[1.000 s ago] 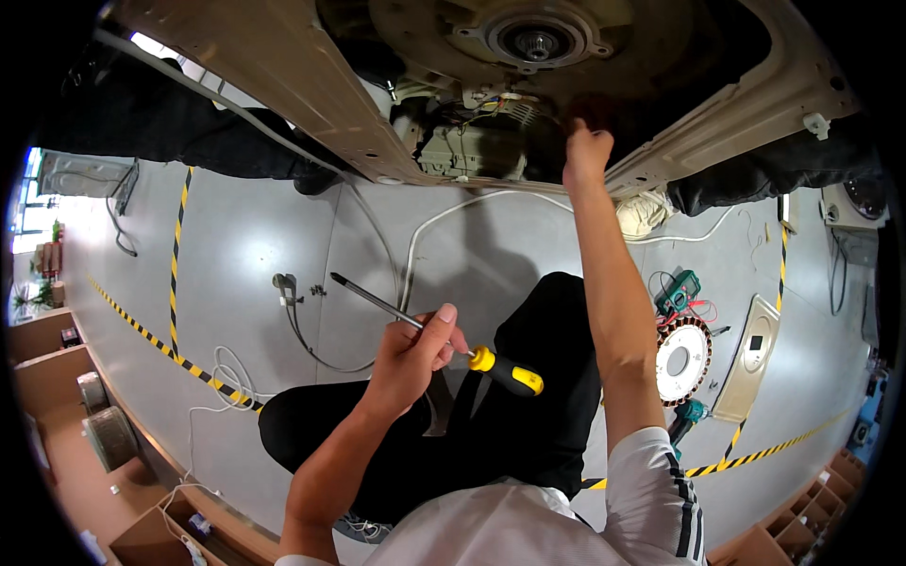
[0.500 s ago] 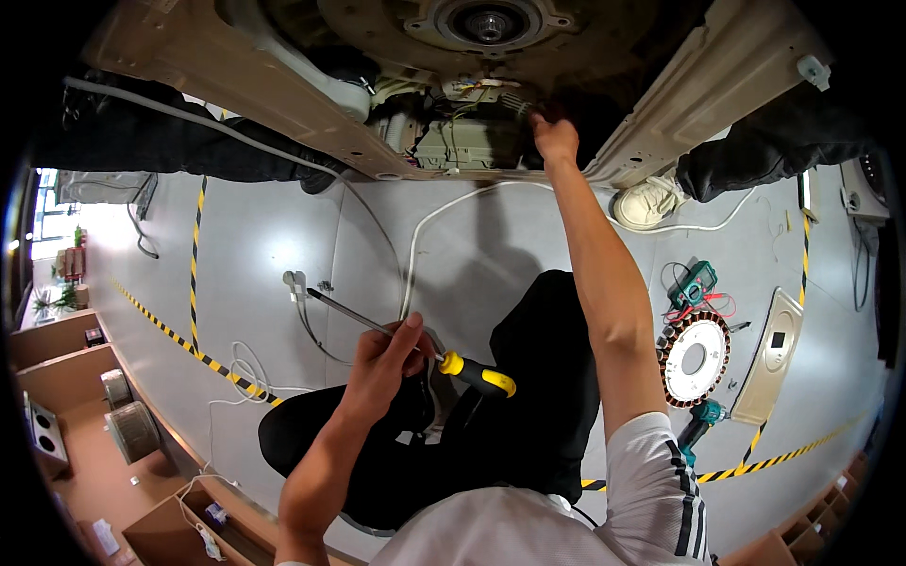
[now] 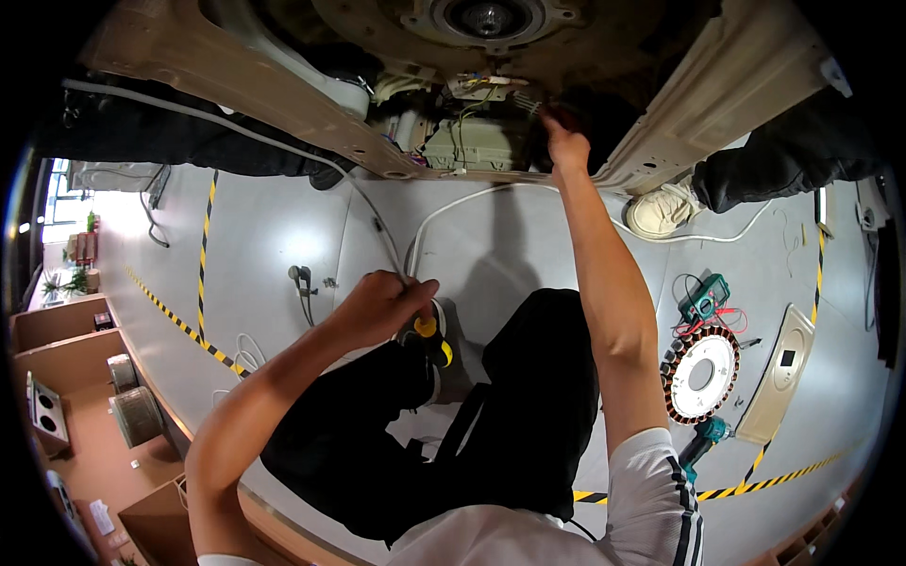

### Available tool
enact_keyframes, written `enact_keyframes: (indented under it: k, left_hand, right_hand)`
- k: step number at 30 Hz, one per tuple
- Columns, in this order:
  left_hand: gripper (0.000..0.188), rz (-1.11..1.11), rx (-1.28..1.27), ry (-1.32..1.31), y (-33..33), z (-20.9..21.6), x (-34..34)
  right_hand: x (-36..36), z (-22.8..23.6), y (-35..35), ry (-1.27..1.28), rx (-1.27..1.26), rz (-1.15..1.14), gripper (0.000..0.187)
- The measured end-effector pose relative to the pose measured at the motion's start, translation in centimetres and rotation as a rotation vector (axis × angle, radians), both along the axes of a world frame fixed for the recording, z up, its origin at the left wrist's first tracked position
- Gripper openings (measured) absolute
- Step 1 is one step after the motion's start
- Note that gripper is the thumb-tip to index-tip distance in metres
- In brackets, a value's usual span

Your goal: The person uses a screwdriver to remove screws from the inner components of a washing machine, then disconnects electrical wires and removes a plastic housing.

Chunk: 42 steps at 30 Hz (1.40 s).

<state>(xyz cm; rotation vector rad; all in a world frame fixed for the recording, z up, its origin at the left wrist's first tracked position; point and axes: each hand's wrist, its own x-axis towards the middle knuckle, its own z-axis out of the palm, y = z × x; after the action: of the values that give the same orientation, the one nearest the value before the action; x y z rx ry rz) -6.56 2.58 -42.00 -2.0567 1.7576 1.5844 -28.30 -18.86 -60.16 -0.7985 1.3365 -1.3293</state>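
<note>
My left hand (image 3: 382, 307) is closed around a screwdriver with a yellow and black handle (image 3: 430, 330), held above the floor between my knees and the machine. The handle sticks out below my fingers. My right hand (image 3: 569, 149) reaches into the lower opening of a beige appliance housing (image 3: 675, 108), which looks like a washing machine. Its fingers are bent beside a pale ribbed part (image 3: 526, 102); their tips are in shadow, and what they hold cannot be made out. Left of that hand lie a pale box-shaped module (image 3: 477, 146) and loose wires (image 3: 462, 123).
On the floor at right are a green multimeter (image 3: 706, 297), a ring-shaped motor stator (image 3: 701, 374), a teal cordless drill (image 3: 703, 443) and a beige panel (image 3: 779, 377). A white cable (image 3: 500, 189) crosses the floor. Another person's shoe (image 3: 661, 212) stands right of the housing. Cardboard boxes (image 3: 85, 377) stand at left.
My left hand has moved up and turned, swinging the screwdriver from slanting sideways to more upright, its handle toward me. My right hand has shifted slightly right within the opening.
</note>
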Motion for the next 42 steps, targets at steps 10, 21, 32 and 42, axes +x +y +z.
enact_keyframes:
  k: [10, 21, 32, 42]
  left_hand:
    - [0.047, -0.318, 0.245, 0.230, -0.7, -20.2, 1.4]
    - [0.044, -0.210, 0.265, 0.153, 3.3, -33.5, -2.1]
    - [0.038, -0.397, 0.088, 0.121, -3.7, -28.7, -0.9]
    - [0.030, 0.400, -0.291, 0.789, -22.1, -14.7, -7.6]
  right_hand:
    - [-0.9, 0.1, -0.3, 0.003, 0.044, 0.076, 0.032]
    - [-1.4, 1.8, 0.7, 0.126, 0.066, 0.092, 0.030]
    - [-1.0, 1.7, 0.4, 0.239, 0.001, 0.086, 0.030]
    - [-0.4, 2.0, 0.6, 0.189, -0.037, 0.035, 0.029]
